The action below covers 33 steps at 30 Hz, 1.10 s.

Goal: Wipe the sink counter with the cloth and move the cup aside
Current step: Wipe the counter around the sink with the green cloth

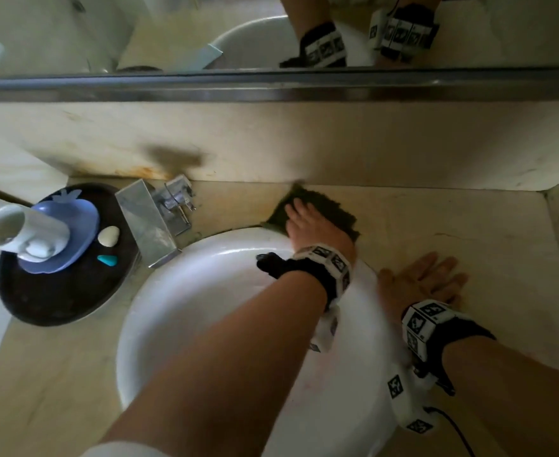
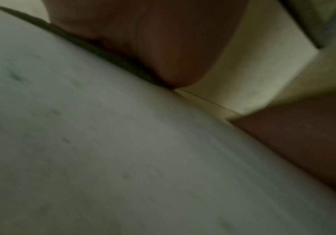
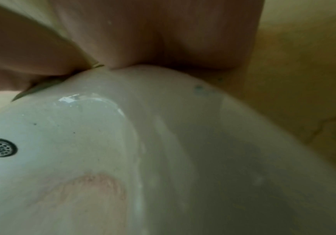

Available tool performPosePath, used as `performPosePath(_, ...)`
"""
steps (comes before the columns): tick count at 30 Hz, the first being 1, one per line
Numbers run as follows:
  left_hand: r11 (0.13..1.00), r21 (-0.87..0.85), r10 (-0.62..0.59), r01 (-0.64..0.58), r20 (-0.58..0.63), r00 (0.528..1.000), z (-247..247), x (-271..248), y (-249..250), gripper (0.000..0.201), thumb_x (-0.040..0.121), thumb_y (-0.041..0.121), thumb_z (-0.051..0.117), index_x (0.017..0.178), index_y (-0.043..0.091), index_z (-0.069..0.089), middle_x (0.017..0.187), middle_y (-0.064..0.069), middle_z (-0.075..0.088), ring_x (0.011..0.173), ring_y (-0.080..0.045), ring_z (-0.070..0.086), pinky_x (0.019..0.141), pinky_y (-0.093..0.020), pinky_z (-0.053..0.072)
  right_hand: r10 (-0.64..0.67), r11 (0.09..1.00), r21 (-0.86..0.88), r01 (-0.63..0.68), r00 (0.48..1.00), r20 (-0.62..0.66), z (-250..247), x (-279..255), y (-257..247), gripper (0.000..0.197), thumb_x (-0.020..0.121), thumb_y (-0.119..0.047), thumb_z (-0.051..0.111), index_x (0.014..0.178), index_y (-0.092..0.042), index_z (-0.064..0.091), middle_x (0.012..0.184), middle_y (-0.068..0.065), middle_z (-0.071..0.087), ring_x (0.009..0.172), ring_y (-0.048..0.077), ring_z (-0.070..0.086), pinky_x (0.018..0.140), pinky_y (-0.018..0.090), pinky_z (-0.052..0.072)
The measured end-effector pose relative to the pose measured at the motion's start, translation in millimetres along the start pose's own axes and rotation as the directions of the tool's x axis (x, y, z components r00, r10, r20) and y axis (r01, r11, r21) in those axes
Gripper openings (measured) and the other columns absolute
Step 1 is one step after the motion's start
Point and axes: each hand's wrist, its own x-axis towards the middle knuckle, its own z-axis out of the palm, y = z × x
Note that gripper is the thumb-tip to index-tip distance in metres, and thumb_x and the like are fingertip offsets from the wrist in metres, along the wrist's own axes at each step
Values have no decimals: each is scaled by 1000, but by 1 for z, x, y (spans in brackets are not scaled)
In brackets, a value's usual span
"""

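Left grip [image 1: 311, 222]: fingers laid out flat, pressing down on the cloth [image 1: 335, 206] rather than pinching it. The heel of the hand sits at the rim of the sink [image 1: 185, 285].
Right grip [image 1: 423, 278]: spread, palm down on the bare desk [image 1: 489, 232] at the sink's 3 o'clock, holding nothing.
Cloth: dark green, lying on the desk at the sink's 1 o'clock, with its far corner against the back wall.
Cup [image 1: 24, 229]: white, standing on a blue dish [image 1: 77, 235] on a dark round tray [image 1: 57, 298]. It is at the sink's 9 o'clock, beyond the faucet [image 1: 149, 222], and well apart from both grips.
How the cloth handles: we judge it soft, limp and light. It will bunch if pushed from one edge, so a flat, wide press suits it; for lifting, we would pinch a corner.
How the cup handles: we judge it stiff, glossy and breakable, and slippery under damp fingers. We see no handle, so we would wrap the body low down and lift it straight off the dish.
Stage: we read this as wiping the back corner. Whether the cup already counts as aside, we cannot tell.
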Motion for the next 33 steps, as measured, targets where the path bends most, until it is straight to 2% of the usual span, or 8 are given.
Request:
performPosePath(3,966,89,243,-244,15,970,22,-21,20,76,98,44,23,147,-3,-12,156,-22,-16,145,-40,-12,119,-49,5,-45,999,10,45,999,-16,4,2,2,90,92,-49,44,153,-9,-9,159,17,-17,145,40,-15,116,56,-6)
performPosePath(5,956,102,276,-276,10,961,22,-17,13,74,98,42,22,148,0,-12,157,-19,-17,146,-37,-12,119,-47,3,-32,999,32,34,998,-52,6,1,2,91,91,-48,47,153,-10,-8,159,16,-16,146,39,-16,116,55,-6)
performPosePath(10,987,54,155,-152,-66,986,-3,18,-31,70,97,39,20,150,4,-11,159,-14,-15,147,-34,-10,120,-47,6,-18,999,30,20,999,-46,4,-2,1,88,93,-45,45,153,-10,-9,160,14,-16,146,38,-15,117,53,-4)
performPosePath(13,1000,-2,19,-20,-118,993,-14,41,-68,72,97,40,21,150,4,-11,159,-16,-14,147,-34,-9,120,-47,7,-13,1000,3,13,1000,-28,3,-1,1,88,92,-47,42,152,-10,-11,159,14,-18,146,38,-16,118,53,-3)
performPosePath(16,983,-85,-175,163,-155,972,-19,56,-94,74,97,41,24,150,3,-11,158,-17,-15,147,-35,-9,120,-47,6,-12,1000,-15,12,1000,-26,4,-1,1,88,92,-47,40,152,-10,-13,159,14,-19,145,39,-17,118,53,-3)
performPosePath(19,950,-160,-294,268,-168,941,-20,65,-103,76,96,45,26,150,6,-11,158,-18,-16,146,-35,-12,120,-47,2,-5,1000,-11,5,1000,-22,2,-2,-1,88,92,-47,40,151,-11,-14,159,13,-20,145,38,-18,117,52,-5)
performPosePath(25,934,-216,-326,284,-199,924,-15,72,-111,80,95,45,30,150,3,-9,158,-18,-15,146,-34,-12,119,-45,1,-13,1000,-13,13,1000,-25,1,-3,0,88,92,-47,40,152,-11,-12,159,14,-19,146,38,-17,118,51,-4)
performPosePath(33,909,-258,-378,328,-174,909,-19,75,-124,83,91,50,31,151,9,-9,157,-22,-14,146,-38,-8,118,-48,0,-4,1000,-22,4,1000,-9,-1,-4,-2,87,92,-48,38,152,-12,-14,158,13,-21,146,37,-18,118,51,-3)
